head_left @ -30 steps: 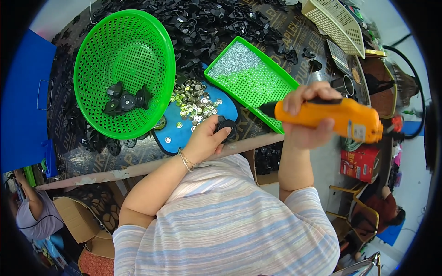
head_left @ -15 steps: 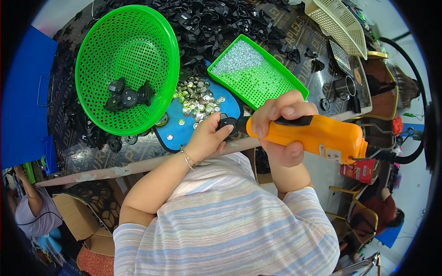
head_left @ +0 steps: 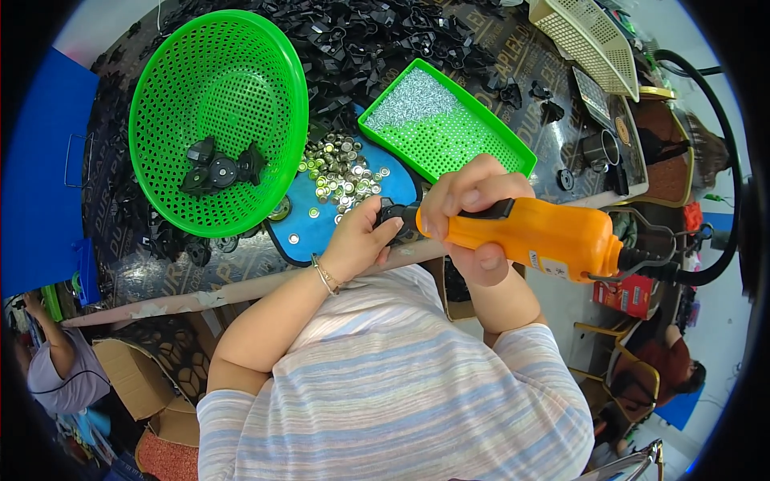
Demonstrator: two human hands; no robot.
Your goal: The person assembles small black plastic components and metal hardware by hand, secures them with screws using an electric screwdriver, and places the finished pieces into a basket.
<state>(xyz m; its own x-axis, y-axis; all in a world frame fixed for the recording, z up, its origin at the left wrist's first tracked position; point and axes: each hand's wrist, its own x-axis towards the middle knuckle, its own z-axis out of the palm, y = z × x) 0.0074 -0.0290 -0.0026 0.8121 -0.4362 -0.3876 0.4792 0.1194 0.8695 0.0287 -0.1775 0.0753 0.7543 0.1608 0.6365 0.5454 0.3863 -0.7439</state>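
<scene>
Head view: 2 hands drive a fastener into a small black part at the table edge.

The right hand (head_left: 473, 216) is wrapped tight around the orange power screwdriver (head_left: 537, 238), its nose on the black part (head_left: 393, 215); the left hand (head_left: 361, 240) pinches that part closed-fingered, just beside the blue tray (head_left: 321, 232) of silver washers (head_left: 341, 164); judged best: tool square to the part, thumb off the tip, firm pressure.

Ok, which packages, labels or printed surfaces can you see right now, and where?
Small white label: on the orange power screwdriver, near its rear end.
Red box: right, below the table edge.
Brown cardboard boxes: lower left, on the floor.
Black printed table cover: pale lettering across it.
</scene>
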